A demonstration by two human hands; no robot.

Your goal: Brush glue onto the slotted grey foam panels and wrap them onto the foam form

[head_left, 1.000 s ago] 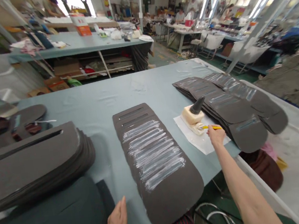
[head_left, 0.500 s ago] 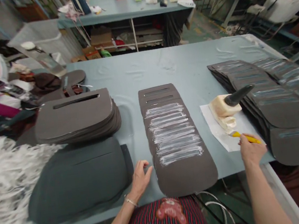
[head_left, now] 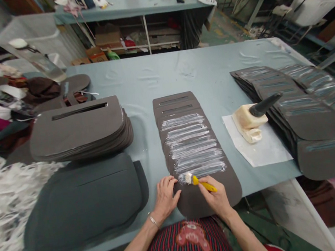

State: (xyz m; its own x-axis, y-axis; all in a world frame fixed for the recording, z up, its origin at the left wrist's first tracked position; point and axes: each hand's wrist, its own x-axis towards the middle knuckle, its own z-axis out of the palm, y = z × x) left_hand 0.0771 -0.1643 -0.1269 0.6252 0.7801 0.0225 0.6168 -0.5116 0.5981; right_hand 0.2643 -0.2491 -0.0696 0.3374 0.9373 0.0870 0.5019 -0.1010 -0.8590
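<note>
My right hand [head_left: 215, 198] is closed on a yellow-handled brush [head_left: 200, 182], whose white bristle tip touches the nearest grey foam piece in a fanned row [head_left: 194, 155]. White glue streaks cover the slots of that row. My left hand [head_left: 166, 196] rests on the left edge of the same piece, fingers spread and pressing down. A cream glue bottle with a black nozzle [head_left: 251, 117] lies on a white sheet [head_left: 261, 150] to the right.
A stack of slotted grey foam pieces [head_left: 81, 128] and a dark green cushion shape [head_left: 82, 204] lie at left, with white shredded strips [head_left: 8, 208] beyond. Glued foam pieces are fanned out [head_left: 305, 115] at right. The blue-grey table [head_left: 179, 70] stretches ahead.
My right hand has carried the brush from the white sheet near the glue bottle over to the front foam piece. My left hand slid right onto that piece's edge.
</note>
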